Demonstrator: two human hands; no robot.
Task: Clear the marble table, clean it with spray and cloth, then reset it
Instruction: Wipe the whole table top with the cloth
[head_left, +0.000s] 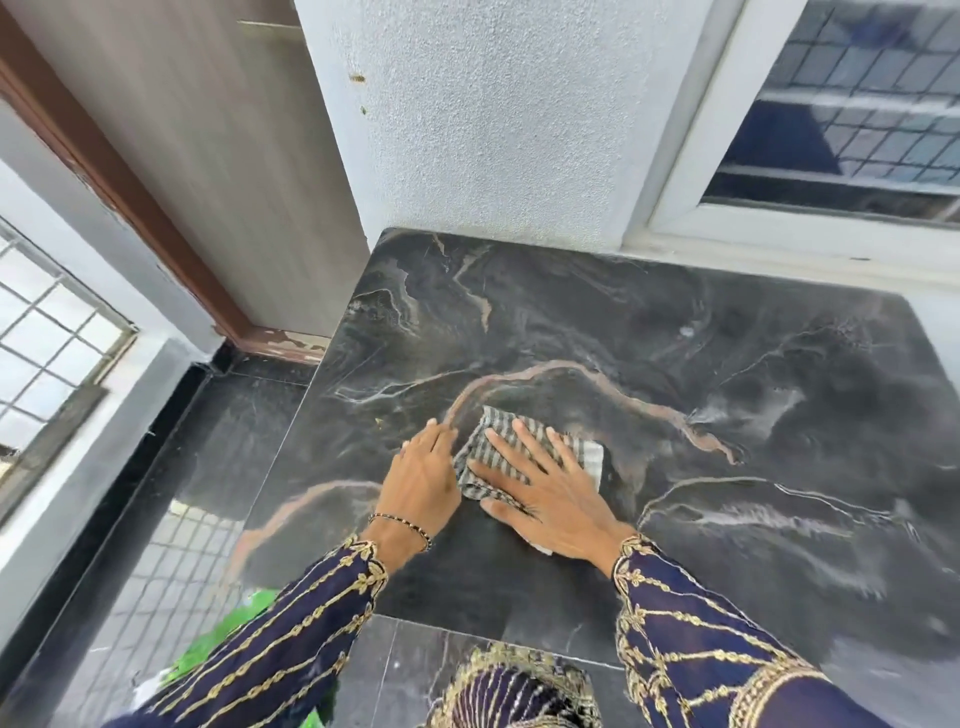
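Note:
The black marble table (675, 353) with tan veins fills the middle and right of the view, its top bare apart from the cloth. A grey-and-white striped cloth (491, 431) lies on it near the front left. My right hand (545, 493) presses flat on the cloth with straight, spread fingers. My left hand (426, 473) rests on the marble just left of the cloth, fingers straight, touching the cloth's left edge. Wet streaks (753, 415) show on the marble to the right.
A textured white wall (493, 130) and a window (857, 104) stand behind the table. A wooden door (208, 156) is at the left. Green plastic (228, 634) lies on the dark floor at the lower left.

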